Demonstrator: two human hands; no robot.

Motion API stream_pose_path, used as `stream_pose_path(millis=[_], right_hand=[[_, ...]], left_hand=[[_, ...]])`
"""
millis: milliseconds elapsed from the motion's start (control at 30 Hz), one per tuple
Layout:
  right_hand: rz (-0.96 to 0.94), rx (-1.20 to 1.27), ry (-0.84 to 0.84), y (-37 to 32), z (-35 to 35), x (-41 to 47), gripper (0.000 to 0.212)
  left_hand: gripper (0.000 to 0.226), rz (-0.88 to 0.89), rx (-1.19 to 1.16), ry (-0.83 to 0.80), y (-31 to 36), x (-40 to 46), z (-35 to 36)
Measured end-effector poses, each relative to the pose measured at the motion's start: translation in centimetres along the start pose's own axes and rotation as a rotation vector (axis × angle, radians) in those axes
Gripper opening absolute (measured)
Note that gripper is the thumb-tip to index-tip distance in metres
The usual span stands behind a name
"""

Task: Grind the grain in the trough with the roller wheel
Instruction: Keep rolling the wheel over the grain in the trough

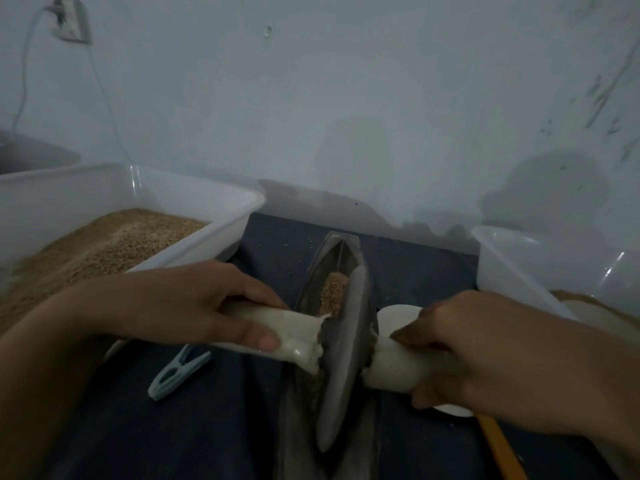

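A dark boat-shaped trough (pixel 341 251) lies on the dark cloth, running away from me toward the wall. Brown grain (pixel 333 292) is heaped in its far half. A grey roller wheel (pixel 348 358) stands on edge inside the trough, just nearer than the grain. A pale axle handle sticks out on each side of the wheel. My left hand (pixel 194 306) grips the left handle (pixel 294 336). My right hand (pixel 485 358) grips the right handle (pixel 391 370). The near end of the trough runs out of view at the bottom.
A clear plastic tub (pixel 207 195) with brown grain stands at the left. Another clear tub (pixel 512 258) stands at the right. A pale blue clothes peg (pixel 178 370) lies on the cloth left of the trough. A white dish (pixel 394 311) and a yellow stick (pixel 502 448) lie under my right hand.
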State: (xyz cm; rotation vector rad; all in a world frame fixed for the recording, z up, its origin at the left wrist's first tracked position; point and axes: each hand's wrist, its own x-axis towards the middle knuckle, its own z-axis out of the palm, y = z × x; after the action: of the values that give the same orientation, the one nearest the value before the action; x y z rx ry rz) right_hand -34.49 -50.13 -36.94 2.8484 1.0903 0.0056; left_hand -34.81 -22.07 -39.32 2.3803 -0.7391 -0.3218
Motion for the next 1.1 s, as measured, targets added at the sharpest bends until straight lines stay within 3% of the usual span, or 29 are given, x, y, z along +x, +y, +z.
stream_pose_path(millis=[133,267,333,467,633,767,833,933,1100], right_hand=[[0.095,0.005,0.107,0.7,1.5,2.1,0.032],[0.208,-0.047,0.227,2.5,3.9,5.5,0.041],[0.243,-0.052,0.293,2.9,4.6,5.8,0.044],[0.187,-0.065,0.184,2.6,3.5,5.4,0.041],[0.083,-0.011,0.032,0.9,0.8,2.2,0.021],[0.029,0.061,-0.061,0.7,-0.4,0.3,0.053],[0.029,0.080,-0.066,0.9,-0.4,0.4,0.052],[0.080,0.140,0.007,1.6,0.9,1.9,0.033],[0.228,0.059,0.220,2.8,3.6,4.9,0.040]], left_hand=[[0.048,-0.122,0.198,0.164,-0.8,1.5,0.9],[0.049,-0.167,0.533,0.571,-2.3,4.3,3.0],[0.051,-0.152,0.623,0.660,-2.9,5.2,3.5],[0.046,-0.100,0.503,0.561,-3.0,4.4,2.6],[0.046,-0.078,0.143,0.179,-1.0,1.4,0.9],[0.042,-0.015,0.016,0.043,0.0,0.4,0.2],[0.040,-0.036,0.024,0.058,0.1,0.6,0.3],[0.040,-0.145,0.151,0.168,-0.7,1.6,0.8],[0.048,-0.149,0.538,0.605,-2.4,4.2,3.2]])
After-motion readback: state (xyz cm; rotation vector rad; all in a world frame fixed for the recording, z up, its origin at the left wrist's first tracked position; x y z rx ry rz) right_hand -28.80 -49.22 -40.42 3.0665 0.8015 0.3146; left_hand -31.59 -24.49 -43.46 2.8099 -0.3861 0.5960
